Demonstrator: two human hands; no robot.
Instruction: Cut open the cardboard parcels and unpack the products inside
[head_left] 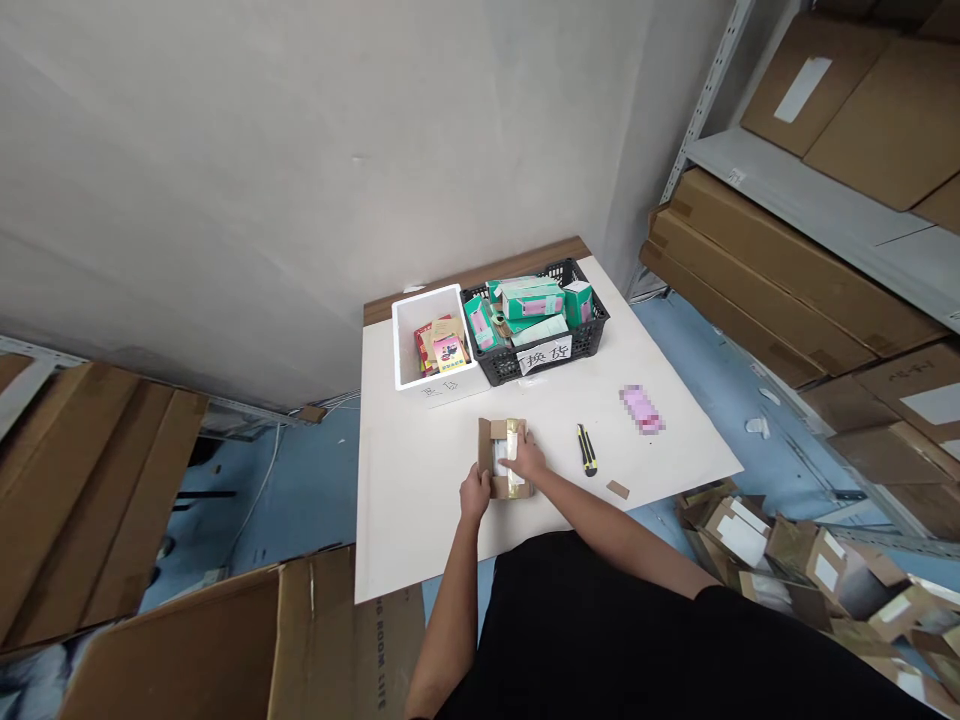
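Note:
A small cardboard box lies opened on the white table, its flaps spread and strips of yellowish tape on the right one. Something pale shows inside, too small to name. My left hand is closed on the box's lower left side. At the right flap, my right hand grips the cardboard, with a finger or thumb reaching over the opening. To the right of the box lies a yellow and black box cutter, touched by neither hand. A scrap of brown cardboard is near the table's front edge.
Behind the box stand a white foam bin with packets and a black crate of green boxes. A blurred pink item lies at right. Discarded cartons cover the floor; a large carton stands front left.

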